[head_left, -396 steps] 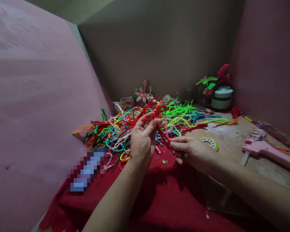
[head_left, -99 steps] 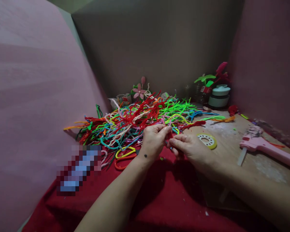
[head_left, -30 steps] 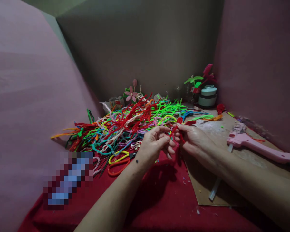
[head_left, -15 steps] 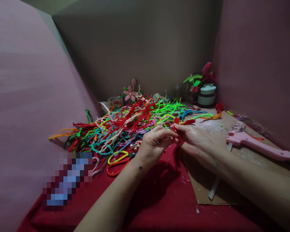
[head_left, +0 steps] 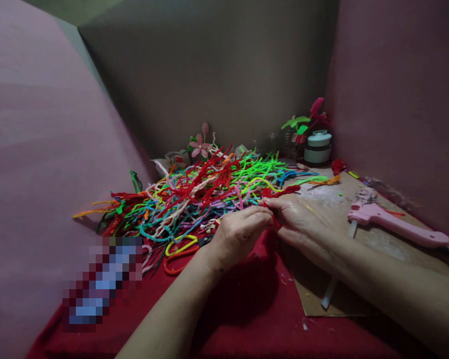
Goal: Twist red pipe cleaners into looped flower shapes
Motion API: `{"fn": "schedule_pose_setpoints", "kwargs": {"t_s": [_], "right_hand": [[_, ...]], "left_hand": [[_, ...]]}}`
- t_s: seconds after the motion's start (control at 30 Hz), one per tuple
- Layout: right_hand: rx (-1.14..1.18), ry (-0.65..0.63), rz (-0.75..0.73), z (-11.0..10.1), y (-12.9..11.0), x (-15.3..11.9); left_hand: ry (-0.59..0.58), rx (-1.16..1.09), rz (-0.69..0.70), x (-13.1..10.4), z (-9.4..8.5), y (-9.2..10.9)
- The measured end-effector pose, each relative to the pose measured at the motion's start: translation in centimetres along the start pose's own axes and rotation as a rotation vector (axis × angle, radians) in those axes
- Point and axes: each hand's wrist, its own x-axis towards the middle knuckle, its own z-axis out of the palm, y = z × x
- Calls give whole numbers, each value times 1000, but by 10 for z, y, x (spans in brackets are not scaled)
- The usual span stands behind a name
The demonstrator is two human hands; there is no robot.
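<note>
Together, fingers point(head_left: 257, 215) pinch fuzzy red strands point(head_left: 266, 193).

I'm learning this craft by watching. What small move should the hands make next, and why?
Perhaps a slight bend with the left hand while the right hand steadies the red piece: the right one pinches it, its top standing above the thumb, and the left one is curled in close below.

dim light, pinkish left wall point(head_left: 41, 149), grey back wall point(head_left: 209, 65), shadowed mauve right wall point(head_left: 400, 99), red cloth point(head_left: 228, 319)
</note>
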Motion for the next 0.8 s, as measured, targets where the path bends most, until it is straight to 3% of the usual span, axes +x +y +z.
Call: {"fn": "schedule_pose_setpoints", "kwargs": {"t_s": [0.1, 0.33, 0.6, 0.73, 0.8], "right_hand": [[-10, -7, 6, 2, 1, -1], [-46, -109, -104, 0, 0, 0], [-197, -194, -154, -4, -1, -4], [-254, -186, -177, -3, -2, -5], [-282, -195, -199, -3, -2, -5]], "left_hand": [[1, 10, 24, 0, 1, 1], [189, -169, 12, 5, 1, -6], [221, -395, -204, 5, -14, -5], [319, -331, -297, 4, -16, -8], [316, -257, -275, 3, -15, -9]]}}
